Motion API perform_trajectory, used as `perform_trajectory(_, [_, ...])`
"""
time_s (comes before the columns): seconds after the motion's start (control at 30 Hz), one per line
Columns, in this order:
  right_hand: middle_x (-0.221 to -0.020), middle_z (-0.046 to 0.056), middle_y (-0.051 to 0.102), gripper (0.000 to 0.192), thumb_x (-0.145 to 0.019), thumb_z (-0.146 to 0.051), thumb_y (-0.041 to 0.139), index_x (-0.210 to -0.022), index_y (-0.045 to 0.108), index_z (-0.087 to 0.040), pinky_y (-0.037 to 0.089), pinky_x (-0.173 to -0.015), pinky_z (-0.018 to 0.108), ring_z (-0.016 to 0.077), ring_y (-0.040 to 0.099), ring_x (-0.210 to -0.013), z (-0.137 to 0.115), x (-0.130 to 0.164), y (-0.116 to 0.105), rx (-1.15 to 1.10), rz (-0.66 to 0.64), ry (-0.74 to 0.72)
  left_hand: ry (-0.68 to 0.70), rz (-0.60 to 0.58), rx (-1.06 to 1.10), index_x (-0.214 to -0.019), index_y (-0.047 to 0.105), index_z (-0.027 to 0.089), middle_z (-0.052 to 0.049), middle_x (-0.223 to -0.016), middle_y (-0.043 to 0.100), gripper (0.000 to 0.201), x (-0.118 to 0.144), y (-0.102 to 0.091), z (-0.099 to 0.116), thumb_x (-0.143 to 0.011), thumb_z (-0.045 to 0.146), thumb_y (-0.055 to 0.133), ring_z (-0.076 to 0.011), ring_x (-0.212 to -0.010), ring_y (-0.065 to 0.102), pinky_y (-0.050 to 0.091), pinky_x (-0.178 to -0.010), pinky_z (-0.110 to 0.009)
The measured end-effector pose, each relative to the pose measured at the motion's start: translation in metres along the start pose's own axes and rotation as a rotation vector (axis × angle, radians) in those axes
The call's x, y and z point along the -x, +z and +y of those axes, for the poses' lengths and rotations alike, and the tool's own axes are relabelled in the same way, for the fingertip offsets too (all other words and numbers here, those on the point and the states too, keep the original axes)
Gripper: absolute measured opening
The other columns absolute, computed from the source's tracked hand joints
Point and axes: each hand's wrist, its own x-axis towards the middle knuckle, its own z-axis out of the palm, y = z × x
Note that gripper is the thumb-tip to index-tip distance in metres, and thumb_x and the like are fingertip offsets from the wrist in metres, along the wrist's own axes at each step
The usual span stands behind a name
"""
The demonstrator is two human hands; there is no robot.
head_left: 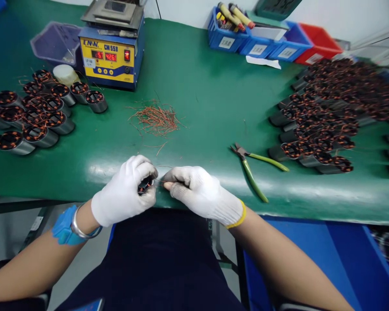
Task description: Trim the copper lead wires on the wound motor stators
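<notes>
Both my hands wear white gloves and meet at the near edge of the green table. My left hand is closed around a small motor stator with copper windings. My right hand pinches thin copper wire leads that run out of that stator, fingertips close to the left hand. A blue band and a metal bracelet sit on my left wrist.
Several wound stators lie at the left and a large heap at the right. Green-handled pliers rest right of my hands. Cut copper wire scraps lie mid-table. A blue-yellow solder pot unit and blue and red bins stand behind.
</notes>
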Motion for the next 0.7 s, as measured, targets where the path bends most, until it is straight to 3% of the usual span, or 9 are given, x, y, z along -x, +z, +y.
perform_trajectory(0.2, [-0.072,-0.001,0.062,0.018,-0.090,-0.027,0.052,-0.086,0.067,-0.017,0.039,-0.057,0.024,0.0117,0.053,-0.063,0.004,0.013,-0.020,-0.056,0.012,-0.028,0.066,0.049,-0.108,-0.086,0.055,0.014,-0.009,-0.085,0.054,0.015,0.003,0.009,0.000,-0.074,0.006,0.050,-0.0206,-0.076,0.051,0.046,-0.066,-0.035])
perform_trajectory(0.33, [-0.108,0.007,0.066,0.032,-0.087,-0.040,0.058,-0.110,0.063,-0.019,0.046,-0.067,0.027,0.0176,0.062,-0.088,0.002,0.003,-0.032,-0.110,0.154,-0.113,0.077,0.040,-0.131,-0.085,0.055,0.014,-0.010,-0.086,0.054,0.011,0.003,0.008,0.000,-0.078,0.008,0.048,-0.0213,-0.077,0.050,0.046,-0.067,-0.036])
perform_trajectory(0.4, [-0.101,0.005,0.069,0.037,-0.080,-0.043,0.067,-0.108,0.064,-0.020,0.046,-0.062,0.025,0.0179,0.064,-0.082,-0.004,-0.008,-0.031,-0.122,0.012,-0.018,0.095,0.037,-0.137,-0.085,0.056,0.014,-0.011,-0.087,0.054,0.009,0.003,0.008,-0.001,-0.081,0.012,0.048,-0.0224,-0.077,0.051,0.047,-0.066,-0.037])
perform_trajectory(0.47, [-0.076,0.001,0.068,0.023,-0.077,-0.040,0.070,-0.089,0.067,-0.020,0.042,-0.054,0.023,0.0149,0.061,-0.065,-0.010,-0.020,-0.026,-0.104,-0.223,0.115,0.116,0.038,-0.148,-0.086,0.056,0.013,-0.012,-0.089,0.054,0.010,0.003,0.009,-0.001,-0.083,0.018,0.047,-0.0240,-0.078,0.051,0.047,-0.066,-0.039])
perform_trajectory(0.53, [-0.063,-0.001,0.063,0.019,-0.082,-0.035,0.064,-0.074,0.063,-0.018,0.042,-0.052,0.022,0.0126,0.058,-0.056,-0.016,-0.028,-0.019,-0.187,-0.376,0.212,0.120,0.040,-0.162,-0.085,0.056,0.013,-0.012,-0.088,0.054,0.010,0.002,0.009,0.000,-0.082,0.018,0.048,-0.0247,-0.078,0.051,0.048,-0.066,-0.040])
perform_trajectory(0.63, [-0.059,-0.001,0.061,0.023,-0.088,-0.030,0.055,-0.068,0.057,-0.018,0.043,-0.052,0.021,0.0110,0.058,-0.054,-0.016,-0.030,-0.009,-0.361,-0.369,0.263,0.071,0.058,-0.145,-0.084,0.053,0.015,-0.010,-0.084,0.054,0.009,0.003,0.007,0.003,-0.075,0.012,0.050,-0.0238,-0.077,0.051,0.048,-0.068,-0.040])
perform_trajectory(0.7, [-0.059,-0.002,0.060,0.023,-0.087,-0.029,0.055,-0.068,0.057,-0.017,0.039,-0.050,0.020,0.0095,0.054,-0.053,-0.012,-0.025,-0.004,-0.311,-0.292,0.214,0.014,0.032,-0.056,-0.097,0.053,0.012,-0.012,-0.093,0.056,0.028,0.006,0.005,0.003,-0.069,0.011,0.054,-0.0253,-0.085,0.054,0.050,-0.076,-0.043])
